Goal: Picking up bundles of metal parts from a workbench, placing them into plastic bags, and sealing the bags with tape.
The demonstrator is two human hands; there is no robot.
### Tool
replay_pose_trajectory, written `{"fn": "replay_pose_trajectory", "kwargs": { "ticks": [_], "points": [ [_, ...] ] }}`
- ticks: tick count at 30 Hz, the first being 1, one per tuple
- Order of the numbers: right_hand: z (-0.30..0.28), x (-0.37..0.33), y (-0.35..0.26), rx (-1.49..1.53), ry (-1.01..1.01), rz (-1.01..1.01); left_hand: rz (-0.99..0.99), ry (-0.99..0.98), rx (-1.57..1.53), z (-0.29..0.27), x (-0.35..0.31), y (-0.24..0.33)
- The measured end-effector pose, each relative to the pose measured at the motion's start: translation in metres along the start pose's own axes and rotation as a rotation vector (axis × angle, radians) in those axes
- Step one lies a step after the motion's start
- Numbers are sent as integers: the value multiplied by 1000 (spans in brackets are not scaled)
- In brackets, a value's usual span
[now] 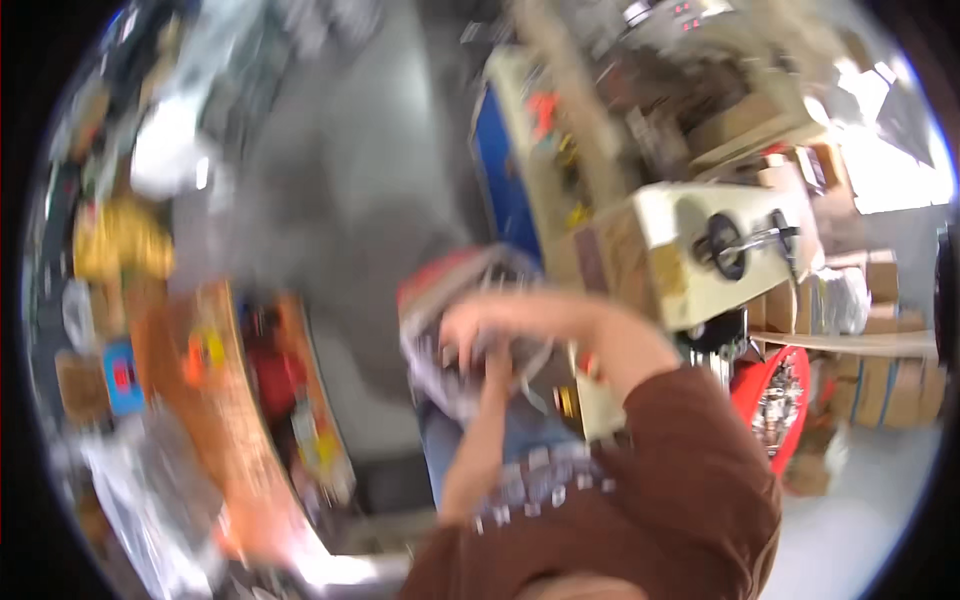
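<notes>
A clear plastic bag (pixel 440 385) sits in front of my body, with a red edge (pixel 440 270) along its far side. Whether that red part belongs to the bag or to a container around it is blurred. My right hand (pixel 466 328) reaches across from the right, fingers bent down over the bag's mouth. Just beside it, my left hand (pixel 497 362) is at the bag's opening, partly covered by the right arm. Motion smears the fingers of both hands. What lies in the bag is too blurred to name.
At right stands a cream machine (pixel 668 265) with a black handwheel (pixel 728 246). Below it is a red tray (pixel 785 405) of small metal parts. A blue-sided table (pixel 508 185) stands ahead. On the left are an orange bench (pixel 190 350) and a yellow bag (pixel 122 240).
</notes>
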State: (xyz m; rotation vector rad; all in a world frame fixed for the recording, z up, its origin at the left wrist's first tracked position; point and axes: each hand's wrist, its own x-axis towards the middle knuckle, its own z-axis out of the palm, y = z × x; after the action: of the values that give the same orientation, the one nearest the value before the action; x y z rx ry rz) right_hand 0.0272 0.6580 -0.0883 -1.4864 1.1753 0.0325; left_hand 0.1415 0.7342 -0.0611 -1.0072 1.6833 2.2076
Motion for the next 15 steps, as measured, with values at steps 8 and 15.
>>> {"fn": "replay_pose_trajectory", "kwargs": {
  "ticks": [8, 15],
  "points": [
    [-9, -56, -61, -538, 449, 161, -18, -113, 802, -36, 39, -71],
    [53, -29, 17, -1033, 651, 213, -158, -183, 673, -6, 22, -47]
  ]
}}
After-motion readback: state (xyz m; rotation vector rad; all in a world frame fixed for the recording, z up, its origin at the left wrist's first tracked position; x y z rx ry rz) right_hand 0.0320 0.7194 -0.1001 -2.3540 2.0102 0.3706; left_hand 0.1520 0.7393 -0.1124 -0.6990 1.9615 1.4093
